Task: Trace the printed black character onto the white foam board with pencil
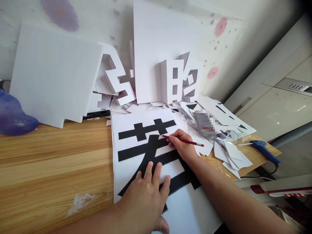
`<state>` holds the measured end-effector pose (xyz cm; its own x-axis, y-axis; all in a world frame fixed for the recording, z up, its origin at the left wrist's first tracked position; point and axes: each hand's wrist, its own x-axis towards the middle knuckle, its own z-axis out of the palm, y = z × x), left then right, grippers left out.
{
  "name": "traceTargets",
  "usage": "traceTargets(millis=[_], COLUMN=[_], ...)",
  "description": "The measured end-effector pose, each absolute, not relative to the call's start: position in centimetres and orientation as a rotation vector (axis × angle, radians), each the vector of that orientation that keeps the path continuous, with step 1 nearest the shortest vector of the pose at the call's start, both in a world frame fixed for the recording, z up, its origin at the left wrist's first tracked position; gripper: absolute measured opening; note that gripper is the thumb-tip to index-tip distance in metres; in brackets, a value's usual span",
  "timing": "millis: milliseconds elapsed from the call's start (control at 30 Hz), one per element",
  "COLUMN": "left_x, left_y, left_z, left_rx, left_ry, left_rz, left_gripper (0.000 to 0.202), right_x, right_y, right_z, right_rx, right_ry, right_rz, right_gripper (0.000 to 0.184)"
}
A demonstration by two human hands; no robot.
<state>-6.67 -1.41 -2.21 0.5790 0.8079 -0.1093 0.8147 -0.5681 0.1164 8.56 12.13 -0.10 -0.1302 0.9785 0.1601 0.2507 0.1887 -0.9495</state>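
Note:
A white sheet [136, 118] lies on the wooden table with a large black character [129, 152] on it. My right hand [181, 144] grips a red pencil [188, 141]; the tip is at the edge of a black stroke near the character's upper middle. Across the lower part of the character, my left hand [146, 195] lies flat on the sheet with its fingers spread. Both hands and forearms cover some of the black strokes.
Behind the sheet stand white cut-out characters [168, 81] and large white boards [56, 74]. White scraps [234, 154] and a blue glue gun [264, 151] lie at the right. A purple-blue object [14, 113] sits at the left on the wooden table [60, 159].

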Motion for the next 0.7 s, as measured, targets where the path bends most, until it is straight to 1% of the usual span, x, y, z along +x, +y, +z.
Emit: traceTargets(millis=[433, 700], left_x=[-6.50, -6.46], left_y=[-1.44, -1.48], left_z=[-1.26, -1.45], left_rx=[2.547, 2.564], left_ry=[1.397, 1.405], left_rz=[-0.187, -0.160], left_gripper=[0.114, 0.113], right_x=[9.02, 9.50], right_y=[12.21, 12.18], right_z=[-0.69, -1.05], right_rx=[-1.189, -1.047], right_ry=[-1.645, -1.737], right_rz=[1.020, 1.003], right_gripper=[0.010, 0.010])
